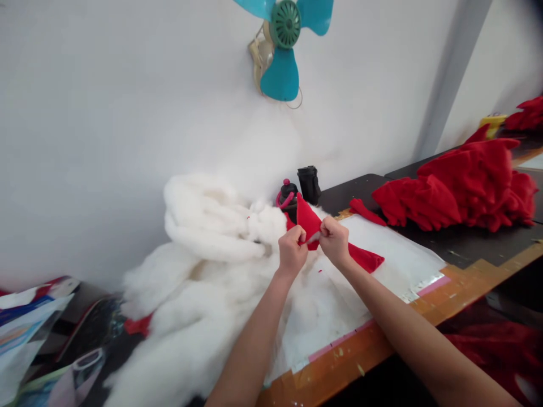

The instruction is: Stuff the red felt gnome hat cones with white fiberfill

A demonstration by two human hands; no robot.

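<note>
Both of my hands hold one red cloth piece [308, 217] above the white sheet, with its pointed end standing up between them. My left hand [292, 249] is closed in a fist on its left edge. On the other edge, my right hand [335, 240] pinches the cloth. A bit of white stuffing shows between the hands at the cloth's opening. Another red strip [365, 257] lies under and to the right of my right hand; whether it joins the held piece is unclear. A large heap of white stuffing [203, 305] lies left of my hands.
A white sheet [394, 254] is taped to the table, whose edge [339, 364] is orange-brown. Red cloth pieces [458, 183] are piled at right. A bottle [287, 195] and black container [309, 183] stand by the wall, below a blue fan [282, 73]. Plastic bags [25, 339] lie far left.
</note>
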